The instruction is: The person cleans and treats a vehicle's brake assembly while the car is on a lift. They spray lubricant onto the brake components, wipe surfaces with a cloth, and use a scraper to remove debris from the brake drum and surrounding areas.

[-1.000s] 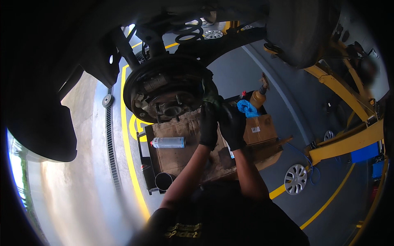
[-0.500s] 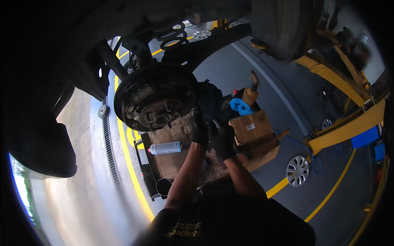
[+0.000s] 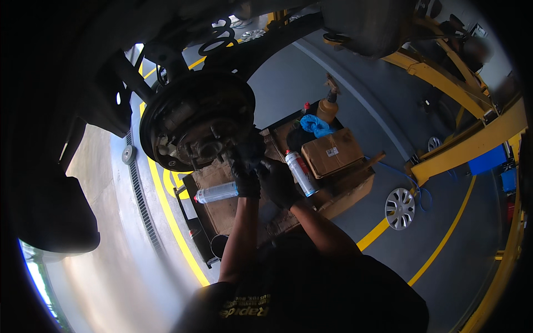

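Ahead on the left hangs a drum brake assembly [image 3: 191, 125], its round backing plate dark, with brake shoes and a studded hub [image 3: 211, 147] in the middle. Just right of the hub, my black-gloved left hand [image 3: 244, 176] is closed around something dark that I cannot make out. Beside it, almost touching, my gloved right hand [image 3: 277, 183] is curled toward the same dark shape. What lies between the fingers is lost in shadow. Below the hands, a blue-and-white spray can [image 3: 216, 192] lies left of my left wrist. A red-and-white spray can [image 3: 301, 173] lies right of my right hand.
Under the brake, a work cart bears flattened cardboard [image 3: 216, 215], a cardboard box [image 3: 333, 152], a blue cloth or glove [image 3: 316, 126] and an amber spray bottle [image 3: 328, 108]. A yellow lift arm [image 3: 466, 147] crosses at right. A wheel cover [image 3: 400, 208] lies on the floor.
Both hands have moved left and slightly down, closer to the hub, with the dark shape between them. The red-and-white can, hidden before, now shows. My view has shifted slightly.
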`<state>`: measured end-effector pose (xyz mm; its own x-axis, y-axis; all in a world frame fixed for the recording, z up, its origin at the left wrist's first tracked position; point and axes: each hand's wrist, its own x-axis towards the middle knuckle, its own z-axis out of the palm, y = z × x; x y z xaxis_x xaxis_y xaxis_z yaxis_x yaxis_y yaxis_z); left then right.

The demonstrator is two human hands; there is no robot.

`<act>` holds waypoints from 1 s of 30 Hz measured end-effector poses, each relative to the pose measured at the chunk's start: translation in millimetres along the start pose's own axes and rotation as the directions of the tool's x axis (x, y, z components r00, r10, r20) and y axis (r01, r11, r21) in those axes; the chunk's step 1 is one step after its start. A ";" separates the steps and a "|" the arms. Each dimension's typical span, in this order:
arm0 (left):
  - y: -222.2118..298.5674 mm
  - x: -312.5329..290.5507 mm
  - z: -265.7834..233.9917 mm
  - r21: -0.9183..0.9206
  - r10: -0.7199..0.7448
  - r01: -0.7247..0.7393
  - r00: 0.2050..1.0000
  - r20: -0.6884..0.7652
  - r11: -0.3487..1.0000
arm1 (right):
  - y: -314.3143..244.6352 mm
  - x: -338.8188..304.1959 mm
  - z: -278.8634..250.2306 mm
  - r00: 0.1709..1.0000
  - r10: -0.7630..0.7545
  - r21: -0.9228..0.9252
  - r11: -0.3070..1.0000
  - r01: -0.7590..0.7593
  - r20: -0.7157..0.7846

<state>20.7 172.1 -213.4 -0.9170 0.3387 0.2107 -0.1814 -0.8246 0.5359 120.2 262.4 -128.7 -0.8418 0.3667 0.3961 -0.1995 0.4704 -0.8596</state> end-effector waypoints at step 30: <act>38.5 -23.7 -9.4 0.705 0.152 0.107 0.944 -0.294 0.701 | -20.4 -40.6 36.7 0.983 0.176 -0.391 0.909 -0.146 0.042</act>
<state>32.1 128.1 -205.5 -0.9974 0.0607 0.0396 0.0252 -0.2217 0.9748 140.0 208.4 -139.1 -0.8839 0.4102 0.2246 0.1381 0.6878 -0.7127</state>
